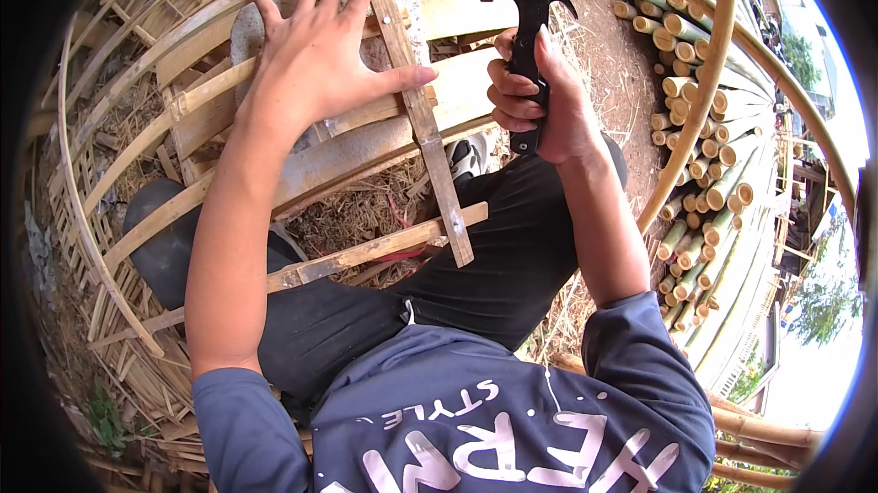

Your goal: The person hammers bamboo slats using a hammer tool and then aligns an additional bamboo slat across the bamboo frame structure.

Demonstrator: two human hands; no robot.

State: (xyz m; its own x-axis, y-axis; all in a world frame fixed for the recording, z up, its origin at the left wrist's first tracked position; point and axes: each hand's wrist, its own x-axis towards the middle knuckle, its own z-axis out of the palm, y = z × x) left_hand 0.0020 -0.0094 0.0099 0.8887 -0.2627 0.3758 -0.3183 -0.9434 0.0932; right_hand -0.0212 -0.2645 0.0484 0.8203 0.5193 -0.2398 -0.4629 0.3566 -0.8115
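A black hammer (528, 54) with a claw stands upright in my right hand (558, 100), its head above my fist. My left hand (325, 58) is spread wide, palm down, over the bamboo frame. Its thumb reaches across a flat bamboo strip (416, 113) dotted with nail heads, and one fingertip lies by the strip's upper end. That strip crosses several long bamboo slats (219, 81), and a lower slat (384, 244) meets it near my lap. Under my left hand, a grey slab (251, 36) shows in part.
At the right lies a big stack of cut bamboo poles (704, 155), with curved bamboo poles (718, 54) in front of it. Woven bamboo strips (78, 182) spread along the left. Dry straw (352, 214) and shavings cover the ground between my legs.
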